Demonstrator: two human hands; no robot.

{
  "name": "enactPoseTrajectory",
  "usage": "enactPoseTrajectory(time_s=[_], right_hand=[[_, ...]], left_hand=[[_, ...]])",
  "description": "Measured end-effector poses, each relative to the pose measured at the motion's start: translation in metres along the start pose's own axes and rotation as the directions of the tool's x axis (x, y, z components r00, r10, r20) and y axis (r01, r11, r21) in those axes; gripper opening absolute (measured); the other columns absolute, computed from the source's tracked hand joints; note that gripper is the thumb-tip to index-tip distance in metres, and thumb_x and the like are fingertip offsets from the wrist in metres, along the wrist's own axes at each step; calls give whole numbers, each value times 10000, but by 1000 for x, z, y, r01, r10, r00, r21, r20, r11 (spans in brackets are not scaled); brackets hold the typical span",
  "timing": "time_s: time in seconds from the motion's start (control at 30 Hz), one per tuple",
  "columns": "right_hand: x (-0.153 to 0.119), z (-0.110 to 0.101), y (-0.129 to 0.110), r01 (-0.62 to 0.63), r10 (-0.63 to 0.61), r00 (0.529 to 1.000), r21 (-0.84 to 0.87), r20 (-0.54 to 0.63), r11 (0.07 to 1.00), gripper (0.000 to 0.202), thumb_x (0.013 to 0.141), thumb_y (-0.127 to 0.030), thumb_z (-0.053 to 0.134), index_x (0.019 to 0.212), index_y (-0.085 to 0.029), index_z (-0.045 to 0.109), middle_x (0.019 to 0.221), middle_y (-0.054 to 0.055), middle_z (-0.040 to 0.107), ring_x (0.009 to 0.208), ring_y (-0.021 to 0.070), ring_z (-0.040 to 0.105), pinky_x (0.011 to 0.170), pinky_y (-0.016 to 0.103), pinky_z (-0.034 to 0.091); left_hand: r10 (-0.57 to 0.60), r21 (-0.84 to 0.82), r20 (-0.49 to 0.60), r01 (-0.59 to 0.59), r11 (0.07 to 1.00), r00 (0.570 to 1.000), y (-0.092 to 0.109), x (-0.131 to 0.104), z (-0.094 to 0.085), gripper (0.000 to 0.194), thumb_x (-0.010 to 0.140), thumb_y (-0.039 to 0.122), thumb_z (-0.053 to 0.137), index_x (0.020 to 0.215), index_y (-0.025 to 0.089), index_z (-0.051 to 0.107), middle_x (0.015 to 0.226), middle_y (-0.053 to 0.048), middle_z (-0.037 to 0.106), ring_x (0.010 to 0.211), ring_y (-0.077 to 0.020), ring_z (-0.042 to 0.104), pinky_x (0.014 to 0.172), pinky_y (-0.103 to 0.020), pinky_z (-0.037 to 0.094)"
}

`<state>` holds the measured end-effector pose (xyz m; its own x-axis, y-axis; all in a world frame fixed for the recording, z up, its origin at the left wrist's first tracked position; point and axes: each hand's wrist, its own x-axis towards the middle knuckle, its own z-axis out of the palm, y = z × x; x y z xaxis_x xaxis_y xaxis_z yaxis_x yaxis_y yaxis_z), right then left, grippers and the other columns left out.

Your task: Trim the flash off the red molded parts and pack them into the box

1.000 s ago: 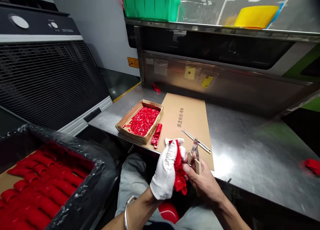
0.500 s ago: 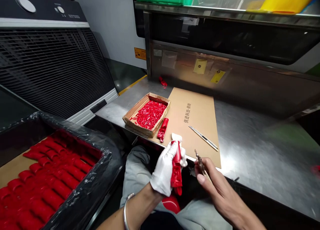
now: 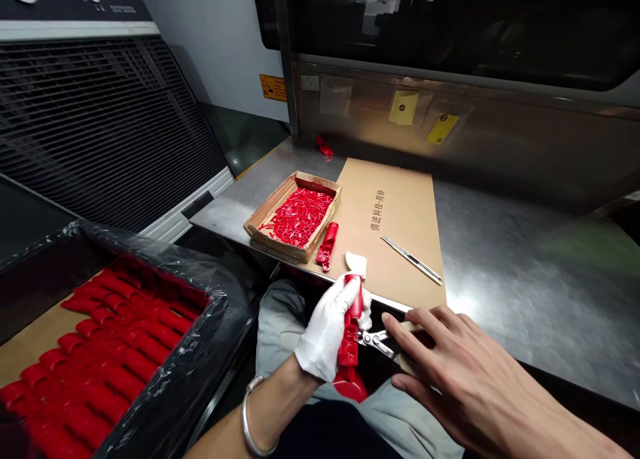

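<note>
My left hand (image 3: 323, 326), in a white glove, is closed around a red plastic part (image 3: 349, 346) that has a tube-shaped upper end and a hollow, ribbed lower half. My bare right hand (image 3: 445, 352) grips a pair of pliers-like nippers (image 3: 377, 342) by their light handles. The tips of the nippers meet the right side of the red part, though the glove and the part hide exactly where. A similar red part (image 3: 327, 247) lies on the cardboard by the tray. Just beyond my left fingers sits a white, curved piece (image 3: 355, 264).
A cardboard tray (image 3: 253, 231) of small red scraps stands on the metal table (image 3: 500, 259). A utility knife (image 3: 413, 260) rests on the cardboard sheet (image 3: 400, 206). At left, a black-lined box (image 3: 220, 339) holds several red parts. Further red bits (image 3: 324, 146) lie at the back.
My right hand has brought the nippers left, from beside the red part onto its side, and turned its back upward. My left hand still holds the part. The view has tilted down slightly.
</note>
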<state>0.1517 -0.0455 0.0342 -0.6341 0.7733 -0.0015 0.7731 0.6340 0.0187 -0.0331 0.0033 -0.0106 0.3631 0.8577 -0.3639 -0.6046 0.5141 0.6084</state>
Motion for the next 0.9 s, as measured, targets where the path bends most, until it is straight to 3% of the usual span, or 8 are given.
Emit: enactPoseTrajectory(time_s=[0.23,0.33,0.57,0.9], right_hand=[[8,-8,-9,28,-21,999,-202,40,979,466,926,-391,504,1351,-199,513,989,141,535,847,318,505,671,460,449],[9,-5,-12,27,-17,999,-265,38,964,481,929,-374,473,1368,-180,500,975,147,532,859,336,513,665,462,434],[11,2,-18,31,-18,999,-304,46,952,544,810,-330,631,1321,-169,536,926,122,512,811,314,507,659,448,416],[8,7,-8,170,-168,985,-277,29,946,446,859,-247,569,1296,-173,518,888,59,514,727,231,478,579,367,324]], left_hand=[[18,265,-3,-16,964,1000,-4,0,0,271,898,440,552,804,197,477,695,33,470,502,-63,382,478,-205,310],[-13,245,-6,14,969,1000,-6,2,0,273,904,431,540,786,198,463,646,47,437,485,-61,360,472,-211,283],[-108,185,4,106,977,994,-6,3,-2,344,886,433,554,702,202,376,604,59,413,443,-54,310,456,-223,236],[-286,179,106,265,948,952,-6,3,-7,361,799,401,680,709,204,391,538,74,400,436,-55,316,464,-218,231]])
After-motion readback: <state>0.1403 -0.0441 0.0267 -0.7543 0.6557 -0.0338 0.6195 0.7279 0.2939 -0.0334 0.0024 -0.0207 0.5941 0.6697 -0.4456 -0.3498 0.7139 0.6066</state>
